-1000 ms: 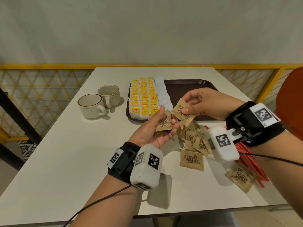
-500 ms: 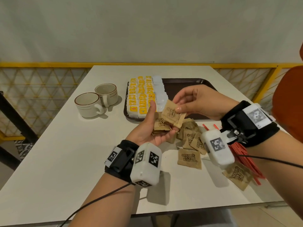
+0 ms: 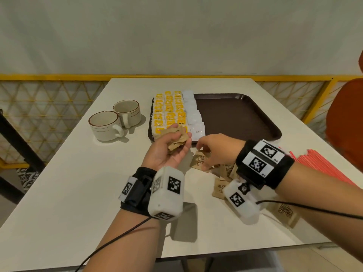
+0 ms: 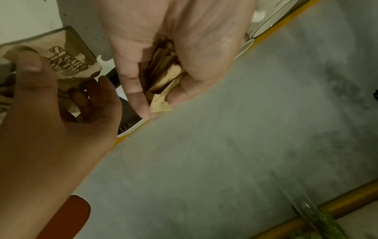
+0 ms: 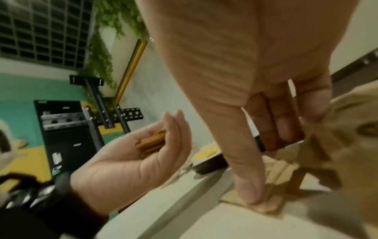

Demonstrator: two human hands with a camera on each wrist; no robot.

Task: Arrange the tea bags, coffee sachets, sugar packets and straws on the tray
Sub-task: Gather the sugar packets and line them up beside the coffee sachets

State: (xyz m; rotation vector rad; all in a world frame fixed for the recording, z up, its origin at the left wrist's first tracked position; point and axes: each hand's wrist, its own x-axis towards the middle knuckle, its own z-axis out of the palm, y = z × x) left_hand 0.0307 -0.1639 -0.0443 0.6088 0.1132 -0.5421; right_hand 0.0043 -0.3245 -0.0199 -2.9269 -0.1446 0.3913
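Sugar packets (image 3: 201, 163): matt brown paper, creased. Tray (image 3: 235, 114): smooth dark, probably plastic. Cups (image 3: 106, 125): glossy ceramic.

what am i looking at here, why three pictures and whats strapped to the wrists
No machine: a person's two hands, each wrist wearing a camera box. The wide picture comes from a head camera, the other two from the wrists. On the white table sit two cream cups, red straws and a dark brown tray with yellow tea bags and white coffee sachets. The left hand holds a stack of brown sugar packets; the right hand reaches for another brown packet.
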